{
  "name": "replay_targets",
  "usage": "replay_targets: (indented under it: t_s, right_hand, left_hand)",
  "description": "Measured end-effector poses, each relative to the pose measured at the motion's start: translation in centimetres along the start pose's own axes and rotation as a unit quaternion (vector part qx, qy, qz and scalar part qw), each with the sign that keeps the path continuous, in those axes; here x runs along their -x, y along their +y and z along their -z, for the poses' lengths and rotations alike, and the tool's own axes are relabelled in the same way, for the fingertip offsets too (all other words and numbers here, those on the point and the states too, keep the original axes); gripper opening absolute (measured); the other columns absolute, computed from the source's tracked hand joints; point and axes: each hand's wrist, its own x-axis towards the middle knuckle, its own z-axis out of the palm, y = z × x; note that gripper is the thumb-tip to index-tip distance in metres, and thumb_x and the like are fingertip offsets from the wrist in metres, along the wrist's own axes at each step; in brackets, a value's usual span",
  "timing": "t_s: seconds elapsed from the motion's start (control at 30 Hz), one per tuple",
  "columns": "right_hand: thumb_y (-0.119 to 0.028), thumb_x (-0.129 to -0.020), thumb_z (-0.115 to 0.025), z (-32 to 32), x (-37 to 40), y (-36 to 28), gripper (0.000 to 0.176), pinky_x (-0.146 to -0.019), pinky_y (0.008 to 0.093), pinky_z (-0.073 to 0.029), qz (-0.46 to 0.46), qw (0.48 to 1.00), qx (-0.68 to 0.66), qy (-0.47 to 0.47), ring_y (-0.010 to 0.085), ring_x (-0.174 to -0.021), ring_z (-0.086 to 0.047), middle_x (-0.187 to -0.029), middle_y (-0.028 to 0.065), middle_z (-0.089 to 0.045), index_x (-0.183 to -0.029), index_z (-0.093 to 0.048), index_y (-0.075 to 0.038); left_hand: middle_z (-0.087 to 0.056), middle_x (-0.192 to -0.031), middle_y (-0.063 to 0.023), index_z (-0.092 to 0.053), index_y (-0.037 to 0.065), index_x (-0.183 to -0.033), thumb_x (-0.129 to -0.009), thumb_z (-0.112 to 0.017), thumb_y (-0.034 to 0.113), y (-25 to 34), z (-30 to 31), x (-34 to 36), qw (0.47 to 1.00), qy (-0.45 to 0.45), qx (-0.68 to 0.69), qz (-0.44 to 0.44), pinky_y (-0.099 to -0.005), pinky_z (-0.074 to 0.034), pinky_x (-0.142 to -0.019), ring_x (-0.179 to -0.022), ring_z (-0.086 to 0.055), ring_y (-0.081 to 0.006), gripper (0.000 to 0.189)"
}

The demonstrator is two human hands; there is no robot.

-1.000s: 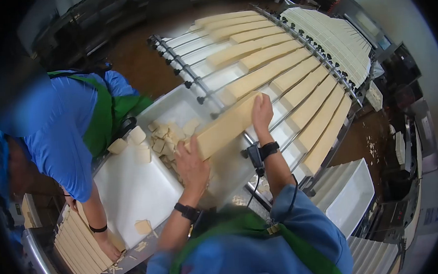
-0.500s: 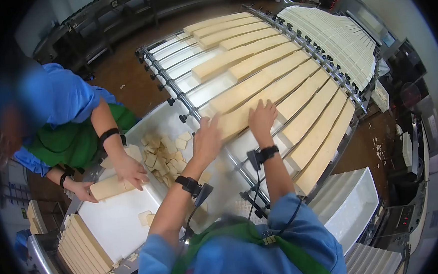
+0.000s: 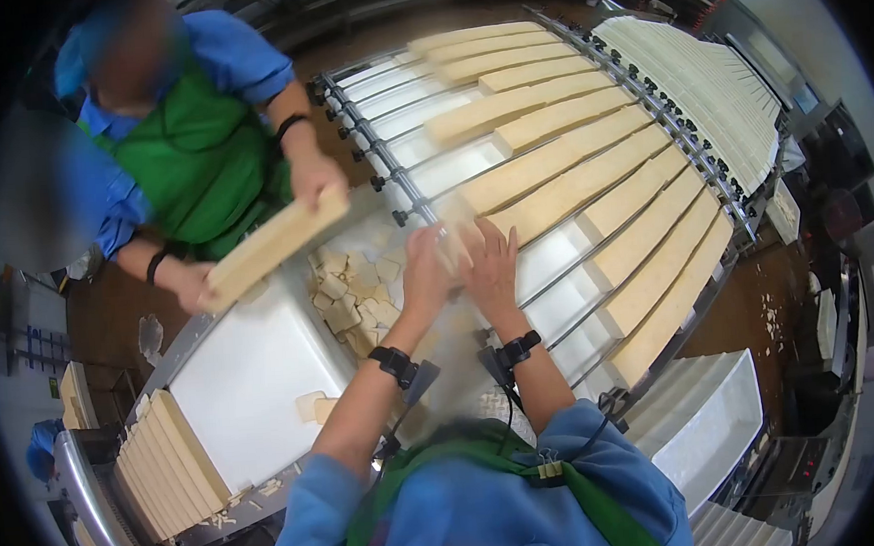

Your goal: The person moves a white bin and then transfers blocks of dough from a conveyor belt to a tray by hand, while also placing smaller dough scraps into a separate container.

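My left hand (image 3: pixel 427 279) and my right hand (image 3: pixel 493 275) are close together at the near end of the slatted conveyor. Between them is a pale slice-like piece (image 3: pixel 453 252), blurred by motion; both hands appear to grip it. The fingers of my right hand point upward beside the end of a long, pale, dough-like slab (image 3: pixel 591 178). More such slabs lie side by side between the metal guide rods. Below my hands, a bin holds loose pale scraps (image 3: pixel 344 304).
A co-worker at the left holds a long pale slab (image 3: pixel 280 243) in both hands over a white work surface (image 3: pixel 254 384). Stacked slabs (image 3: pixel 174 464) stand at lower left. White trays (image 3: pixel 706 422) are at the right. A metal rail with black knobs (image 3: pixel 374 142) edges the conveyor.
My hands have come together and left the slab's surface, with a pale piece now between them. The co-worker has straightened and lifted a slab off the white surface. The view has shifted slightly.
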Motion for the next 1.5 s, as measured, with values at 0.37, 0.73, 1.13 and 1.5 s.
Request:
replay_targets:
  t_s: [0.37, 0.73, 1.13, 1.5]
  right_hand:
    - [-0.019, -0.083, -0.076, -0.1, 0.2, -0.3, 0.024, -0.120, 0.0652, -0.026, 0.041, 0.999, -0.004, 0.028, 0.0289, -0.129, -0.057, -0.129, 0.0096, -0.064, -0.105, -0.078, -0.024]
    - [-0.045, -0.082, -0.081, -0.2, 1.7, -0.2, 0.082, -0.120, 0.0656, -0.025, -0.014, 0.997, 0.072, 0.021, 0.0294, -0.128, -0.052, -0.132, 0.0092, -0.056, -0.147, -0.050, -0.005]
    - [-0.041, -0.082, -0.082, -1.2, 1.0, -3.3, 0.068, -0.123, 0.0702, -0.017, -0.158, 0.971, 0.173, -0.044, 0.0321, -0.143, -0.045, -0.140, 0.0129, -0.060, -0.136, -0.061, -0.005]
    - [-0.010, -0.078, -0.084, -1.3, -1.1, -4.9, 0.047, -0.123, 0.0609, -0.024, -0.269, 0.958, 0.099, -0.016, 0.0370, -0.133, -0.046, -0.126, 0.0168, -0.057, -0.120, -0.064, -0.002]
  left_hand:
    - [-0.036, -0.152, -0.0317, -0.055, 0.002, -0.141, -0.087, -0.070, 0.005, -6.8, 8.4, 15.4, 0.963, 0.033, -0.253, 0.082, -0.0546, -0.032, -0.120, -0.145, -0.033, -0.0503, 0.056]
    - [-0.048, -0.145, -0.0190, -0.065, 0.006, -0.130, -0.094, -0.061, -0.001, -3.2, 16.6, 26.9, 0.960, 0.080, -0.255, 0.077, -0.0458, -0.047, -0.108, -0.135, -0.049, -0.0371, 0.037]
    - [-0.051, -0.141, -0.0146, -0.067, 0.007, -0.130, -0.095, -0.063, 0.000, -1.9, 19.0, 30.6, 0.958, 0.132, -0.227, 0.117, -0.0392, -0.051, -0.096, -0.127, -0.054, -0.0307, 0.036]
    - [-0.053, -0.138, -0.0176, -0.068, 0.005, -0.125, -0.092, -0.064, 0.000, -2.0, 20.3, 32.7, 0.950, 0.159, -0.210, 0.166, -0.0428, -0.051, -0.099, -0.127, -0.054, -0.0362, 0.034]
